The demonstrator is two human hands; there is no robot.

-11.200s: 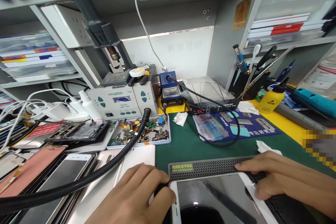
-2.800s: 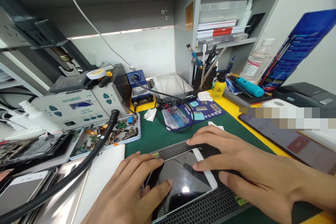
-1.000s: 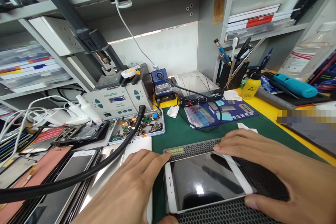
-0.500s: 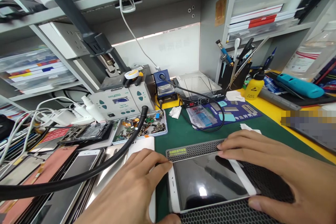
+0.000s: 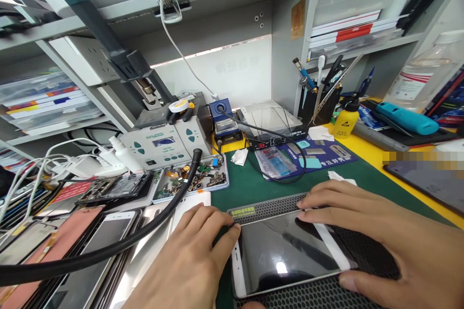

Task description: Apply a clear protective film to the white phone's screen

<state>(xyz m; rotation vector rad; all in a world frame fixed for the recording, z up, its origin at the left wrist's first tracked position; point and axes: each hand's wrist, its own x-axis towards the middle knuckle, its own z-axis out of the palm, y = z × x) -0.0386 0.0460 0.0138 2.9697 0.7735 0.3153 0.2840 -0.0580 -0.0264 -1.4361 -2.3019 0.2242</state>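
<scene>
A white-framed smartphone [image 5: 290, 251] lies face up on a black perforated anti-slip pad [image 5: 286, 200], its dark screen reflecting a bright light. My left hand [image 5: 192, 260] grips its left end; a fingertip touches the far left corner, and the thumb tip shows below the near edge. At the right end, my right hand [image 5: 384, 231] spans the phone's width, with fingertips on the far edge and the thumb by the near right corner. The right palm hides part of the pad.
A thick black hose [image 5: 145, 231] arcs across the left, above several phones and panels. Behind are a tray of small circuit parts [image 5: 213, 181], a grey rework station [image 5: 163, 142] and a flat heating unit [image 5: 268, 118]. A yellow bottle [image 5: 346, 123] stands at the right.
My left hand has shifted slightly right, closer against the phone's left end. My right hand keeps its place on the phone. The whole view has drifted a little.
</scene>
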